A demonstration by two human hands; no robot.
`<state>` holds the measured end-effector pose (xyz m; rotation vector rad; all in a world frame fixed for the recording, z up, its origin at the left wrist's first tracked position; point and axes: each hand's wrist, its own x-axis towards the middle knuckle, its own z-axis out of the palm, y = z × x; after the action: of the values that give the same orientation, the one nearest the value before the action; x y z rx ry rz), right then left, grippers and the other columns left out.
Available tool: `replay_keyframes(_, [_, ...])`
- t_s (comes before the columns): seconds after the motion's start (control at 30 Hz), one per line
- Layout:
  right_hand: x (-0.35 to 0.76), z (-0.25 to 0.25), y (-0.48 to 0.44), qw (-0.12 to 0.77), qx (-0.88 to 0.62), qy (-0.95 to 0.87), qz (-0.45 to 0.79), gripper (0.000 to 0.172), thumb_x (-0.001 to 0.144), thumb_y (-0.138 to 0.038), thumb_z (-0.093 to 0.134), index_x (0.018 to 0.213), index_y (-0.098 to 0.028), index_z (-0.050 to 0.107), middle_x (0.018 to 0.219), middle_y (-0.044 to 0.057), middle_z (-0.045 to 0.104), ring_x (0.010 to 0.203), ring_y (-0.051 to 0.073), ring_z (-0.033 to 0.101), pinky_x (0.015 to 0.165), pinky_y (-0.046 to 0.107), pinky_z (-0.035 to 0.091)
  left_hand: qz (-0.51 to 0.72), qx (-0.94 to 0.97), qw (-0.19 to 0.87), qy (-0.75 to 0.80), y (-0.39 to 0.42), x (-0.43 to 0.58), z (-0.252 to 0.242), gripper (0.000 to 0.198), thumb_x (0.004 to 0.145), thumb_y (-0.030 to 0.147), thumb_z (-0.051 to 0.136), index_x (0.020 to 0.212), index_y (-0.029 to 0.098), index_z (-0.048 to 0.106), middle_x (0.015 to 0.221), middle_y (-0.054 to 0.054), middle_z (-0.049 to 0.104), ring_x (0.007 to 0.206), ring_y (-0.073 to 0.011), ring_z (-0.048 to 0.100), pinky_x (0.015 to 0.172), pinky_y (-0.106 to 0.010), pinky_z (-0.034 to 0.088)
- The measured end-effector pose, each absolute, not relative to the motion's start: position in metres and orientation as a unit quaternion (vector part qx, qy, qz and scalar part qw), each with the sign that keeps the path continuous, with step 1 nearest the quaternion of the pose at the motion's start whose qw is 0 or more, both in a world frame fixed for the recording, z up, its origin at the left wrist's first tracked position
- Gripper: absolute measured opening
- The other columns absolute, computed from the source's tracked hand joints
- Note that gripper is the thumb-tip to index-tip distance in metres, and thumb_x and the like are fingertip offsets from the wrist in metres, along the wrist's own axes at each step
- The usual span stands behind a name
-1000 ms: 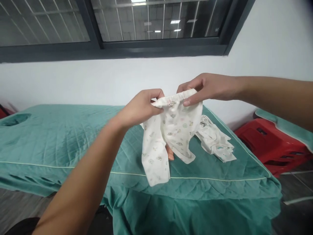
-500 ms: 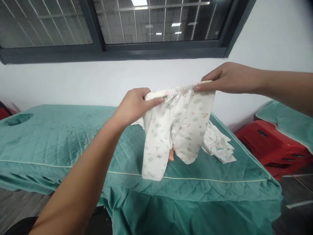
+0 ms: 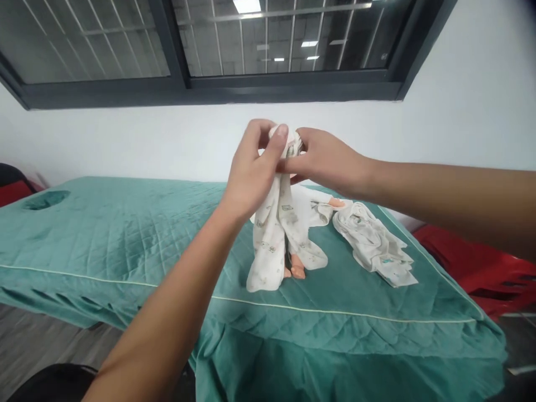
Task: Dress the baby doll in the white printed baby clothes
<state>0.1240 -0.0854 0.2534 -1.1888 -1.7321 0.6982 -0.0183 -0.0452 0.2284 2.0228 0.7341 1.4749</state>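
Observation:
Small white baby pants (image 3: 270, 245) with a printed pattern hang from both hands above the bed. My left hand (image 3: 262, 162) is closed on the waistband, thumb on top. From the other side, my right hand (image 3: 320, 159) pinches the same bunched waistband, close to the left. Behind the pants a doll (image 3: 298, 265) lies on the bed in a white top (image 3: 314, 204); its feet and one hand show, while the rest is hidden. Right of the doll, a crumpled white cloth (image 3: 374, 243) rests on the cover.
A green quilted cover (image 3: 125, 234) lies over the bed, which has a face hole (image 3: 47, 200) at the left end. Red plastic furniture (image 3: 481, 268) stands at the right. Behind are a white wall (image 3: 146, 142) and a dark-framed window (image 3: 293, 86).
My hands have come together, the right moving left, so the waistband that was stretched wide is now gathered. More of the doll and the crumpled cloth shows.

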Motion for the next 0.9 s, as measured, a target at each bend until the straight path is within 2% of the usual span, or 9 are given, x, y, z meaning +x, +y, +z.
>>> replay_keyframes(0.13, [0.109, 0.250, -0.066, 0.521, -0.471, -0.650, 0.289, 0.020, 0.076, -0.023, 0.072, 0.077, -0.020, 0.053, 0.078, 0.003, 0.059, 0.085, 0.022, 0.064, 0.078, 0.042, 0.058, 0.593, 0.681, 0.306, 0.303, -0.043, -0.014, 0.188, 0.043, 0.087, 0.040, 0.062, 0.124, 0.026, 0.048, 0.118, -0.006, 0.060, 0.120, -0.0238, 0.056, 0.095, -0.034, 0.048])
replay_keyframes(0.2, [0.108, 0.250, -0.051, 0.540, -0.456, -0.642, 0.298, 0.019, 0.078, -0.023, 0.069, 0.081, -0.021, 0.051, 0.082, 0.003, 0.059, 0.088, 0.021, 0.063, 0.082, 0.042, 0.057, 0.551, 0.667, 0.352, 0.358, -0.042, -0.012, 0.161, 0.044, 0.082, 0.034, 0.067, 0.121, 0.021, 0.052, 0.116, -0.008, 0.062, 0.113, -0.0250, 0.059, 0.095, -0.036, 0.049])
replay_keyframes(0.3, [0.119, 0.239, -0.023, 0.558, -0.449, -0.631, 0.299, 0.022, 0.080, -0.030, 0.067, 0.091, -0.023, 0.049, 0.092, 0.003, 0.059, 0.095, 0.021, 0.061, 0.085, 0.042, 0.055, 0.476, 0.666, 0.407, 0.406, -0.043, -0.014, 0.127, 0.030, 0.083, 0.031, 0.062, 0.109, 0.016, 0.060, 0.106, -0.008, 0.066, 0.103, -0.0253, 0.063, 0.094, -0.039, 0.050])
replay_keyframes(0.4, [0.140, 0.207, 0.006, 0.561, -0.509, -0.599, 0.260, 0.043, 0.075, -0.037, 0.071, 0.107, -0.026, 0.044, 0.109, 0.006, 0.056, 0.102, 0.023, 0.058, 0.087, 0.046, 0.054, 0.529, 0.651, 0.341, 0.424, -0.044, -0.027, 0.116, 0.029, 0.084, 0.033, 0.060, 0.108, 0.018, 0.064, 0.117, -0.008, 0.063, 0.112, -0.0244, 0.059, 0.102, -0.038, 0.044])
replay_keyframes(0.5, [0.162, 0.162, 0.029, 0.507, -0.610, -0.567, 0.223, 0.068, 0.068, -0.040, 0.075, 0.121, -0.027, 0.035, 0.131, 0.012, 0.044, 0.112, 0.027, 0.054, 0.094, 0.051, 0.049, 0.575, 0.647, 0.252, 0.433, -0.039, -0.042, 0.124, 0.028, 0.081, 0.033, 0.063, 0.106, 0.020, 0.064, 0.127, -0.007, 0.058, 0.118, -0.0230, 0.055, 0.106, -0.035, 0.041])
replay_keyframes(0.6, [0.179, 0.121, 0.044, 0.440, -0.667, -0.570, 0.192, 0.071, 0.069, -0.043, 0.071, 0.126, -0.024, 0.032, 0.139, 0.015, 0.039, 0.125, 0.031, 0.047, 0.105, 0.053, 0.041, 0.520, 0.659, 0.243, 0.485, -0.025, -0.052, 0.124, 0.024, 0.082, 0.039, 0.060, 0.096, 0.019, 0.062, 0.105, -0.005, 0.066, 0.099, -0.0226, 0.062, 0.091, -0.035, 0.049])
replay_keyframes(0.7, [0.192, 0.093, 0.055, 0.390, -0.689, -0.598, 0.127, 0.072, 0.069, -0.042, 0.069, 0.128, -0.021, 0.035, 0.140, 0.017, 0.041, 0.134, 0.034, 0.039, 0.111, 0.054, 0.032, 0.423, 0.665, 0.259, 0.559, -0.006, -0.053, 0.101, 0.030, 0.082, 0.043, 0.059, 0.100, 0.019, 0.057, 0.094, -0.006, 0.067, 0.089, -0.0245, 0.064, 0.081, -0.037, 0.051])
replay_keyframes(0.83, [0.209, 0.068, 0.069, 0.327, -0.730, -0.586, 0.128, 0.081, 0.071, -0.052, 0.067, 0.136, -0.016, 0.034, 0.143, 0.021, 0.042, 0.134, 0.039, 0.040, 0.111, 0.053, 0.032, 0.348, 0.722, 0.219, 0.557, 0.011, -0.044, 0.065, 0.039, 0.079, 0.026, 0.063, 0.114, 0.013, 0.053, 0.121, -0.017, 0.060, 0.117, -0.0305, 0.056, 0.100, -0.043, 0.044])
replay_keyframes(0.9, [0.218, 0.060, 0.079, 0.317, -0.741, -0.571, 0.156, 0.084, 0.074, -0.060, 0.062, 0.139, -0.017, 0.031, 0.145, 0.021, 0.043, 0.133, 0.038, 0.043, 0.110, 0.053, 0.034, 0.369, 0.748, 0.211, 0.511, 0.012, -0.035, 0.055, 0.039, 0.082, 0.021, 0.057, 0.120, 0.013, 0.053, 0.131, -0.017, 0.056, 0.128, -0.0282, 0.049, 0.109, -0.041, 0.037])
